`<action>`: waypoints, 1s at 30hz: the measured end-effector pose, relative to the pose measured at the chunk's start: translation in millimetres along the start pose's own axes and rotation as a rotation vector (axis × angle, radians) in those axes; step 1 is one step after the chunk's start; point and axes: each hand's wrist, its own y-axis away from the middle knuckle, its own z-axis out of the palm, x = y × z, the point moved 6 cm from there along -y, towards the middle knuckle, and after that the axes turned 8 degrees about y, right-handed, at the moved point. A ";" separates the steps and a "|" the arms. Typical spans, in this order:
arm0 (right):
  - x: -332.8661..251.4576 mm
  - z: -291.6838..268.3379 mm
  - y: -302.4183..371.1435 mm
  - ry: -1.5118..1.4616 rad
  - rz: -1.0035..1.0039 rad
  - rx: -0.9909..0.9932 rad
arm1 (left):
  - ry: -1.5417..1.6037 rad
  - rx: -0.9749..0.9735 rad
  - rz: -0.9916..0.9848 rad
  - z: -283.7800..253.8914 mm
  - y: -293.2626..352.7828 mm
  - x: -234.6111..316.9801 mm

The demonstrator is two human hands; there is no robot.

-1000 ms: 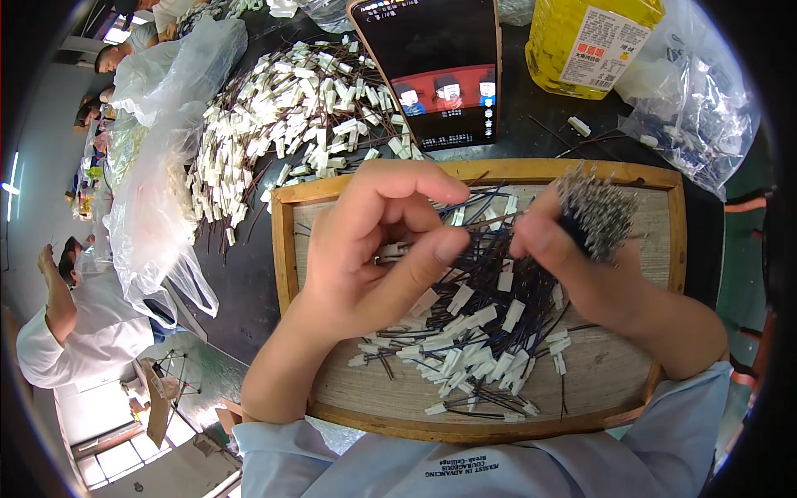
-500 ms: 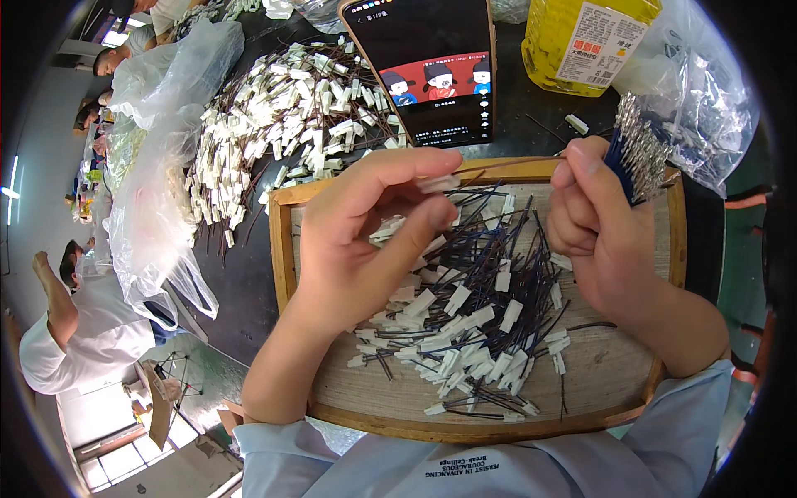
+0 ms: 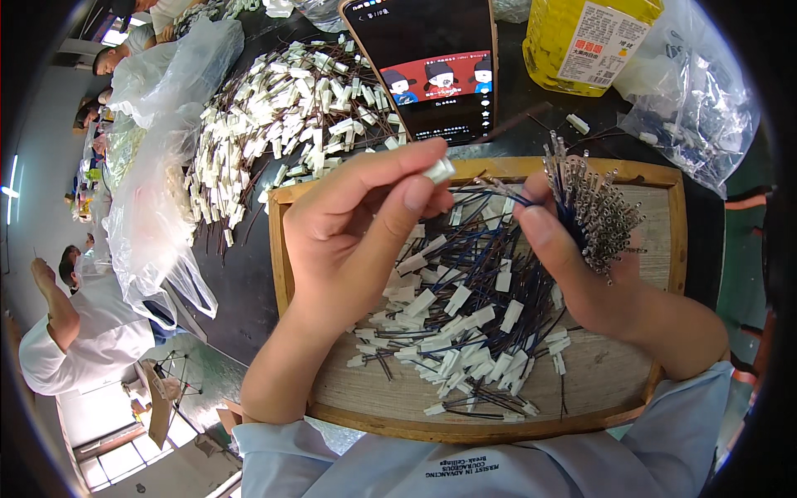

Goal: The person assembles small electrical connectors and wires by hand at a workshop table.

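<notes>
Between the thumb and forefinger of my left hand is a small white plastic connector, with a brown wire running from it up to the right. My right hand grips a thick bundle of dark blue wires with crimped metal terminals fanned out at the top. One or two wire ends from it stick out past my right thumb toward the connector, apart from it. Below both hands, a wooden-framed tray holds a heap of white connectors with dark wires.
Beyond the tray, at the left, lies a large pile of white connectors with brown wires. A phone stands upright behind the tray, near a yellow jug and a clear plastic bag. Another plastic bag hangs at the table's left edge; people sit farther left.
My right hand has turned, tipping the bundle's terminals toward me, and let go of the brown wire. Wire ends now point at the connector, which my left hand has kept.
</notes>
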 end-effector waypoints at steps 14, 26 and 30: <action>6.4 -2.9 6.7 -0.257 0.400 -0.022 | 0.050 -0.196 0.062 13.8 -0.1 7.7; 6.5 -8.4 7.3 -0.204 0.479 -0.056 | -0.016 -0.193 0.085 14.7 -0.6 8.8; 7.9 -8.0 8.5 -0.105 0.534 -0.125 | -0.017 -0.196 0.099 13.5 -1.1 8.6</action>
